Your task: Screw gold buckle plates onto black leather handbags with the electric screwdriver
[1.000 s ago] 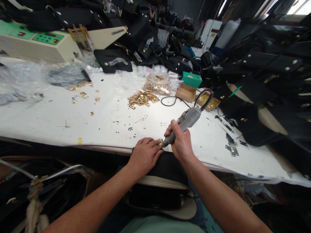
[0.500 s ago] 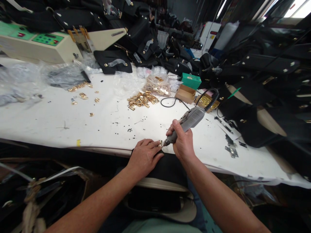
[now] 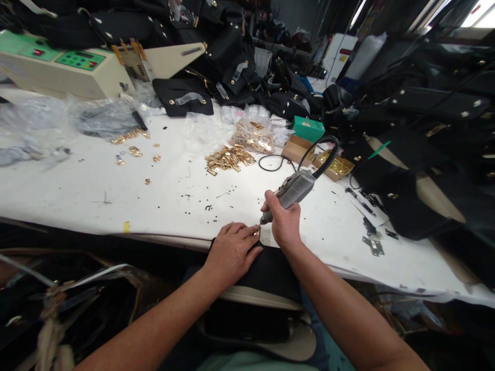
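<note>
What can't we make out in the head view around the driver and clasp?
- Driver tip: too small, where it meets the gold clasp.
- Clasp: mostly hidden by left hand fingers.
- Black bag: covered by both forearms; lower part below the table edge.
- Right hand palm side: hidden, faces away.
- Black specks on table: too small.

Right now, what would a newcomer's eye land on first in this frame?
At the near table edge, the right hand grips a grey corded electric screwdriver, its tip on a small gold metal clasp that the left hand steadies on a black leather bag. Behind them, a heap of gold metal fittings glints on the white tabletop.
</note>
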Demonstrator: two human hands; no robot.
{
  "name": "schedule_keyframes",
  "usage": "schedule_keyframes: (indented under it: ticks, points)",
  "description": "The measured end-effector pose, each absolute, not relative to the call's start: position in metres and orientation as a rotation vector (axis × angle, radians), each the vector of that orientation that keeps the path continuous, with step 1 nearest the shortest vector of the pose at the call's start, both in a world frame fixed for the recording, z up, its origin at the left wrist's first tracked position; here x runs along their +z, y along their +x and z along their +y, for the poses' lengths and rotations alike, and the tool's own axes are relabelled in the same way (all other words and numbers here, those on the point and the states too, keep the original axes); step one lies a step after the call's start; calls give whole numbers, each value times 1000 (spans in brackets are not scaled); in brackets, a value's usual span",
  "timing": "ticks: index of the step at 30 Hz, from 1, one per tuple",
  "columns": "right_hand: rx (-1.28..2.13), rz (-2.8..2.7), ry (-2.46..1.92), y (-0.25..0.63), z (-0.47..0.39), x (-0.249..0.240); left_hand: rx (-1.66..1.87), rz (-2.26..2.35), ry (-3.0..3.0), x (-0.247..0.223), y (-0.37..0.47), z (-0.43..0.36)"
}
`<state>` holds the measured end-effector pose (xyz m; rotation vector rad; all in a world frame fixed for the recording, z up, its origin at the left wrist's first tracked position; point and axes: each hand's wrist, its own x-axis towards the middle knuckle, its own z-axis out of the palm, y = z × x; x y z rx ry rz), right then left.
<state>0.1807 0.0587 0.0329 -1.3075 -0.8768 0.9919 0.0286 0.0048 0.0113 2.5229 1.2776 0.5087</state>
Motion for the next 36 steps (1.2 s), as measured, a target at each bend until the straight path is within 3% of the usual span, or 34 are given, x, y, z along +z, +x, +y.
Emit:
schedule_keyframes:
  ticks: [36]
  points:
    - [1209,-1280,-1083,187,65,36,524,1273,2535,11,29,3]
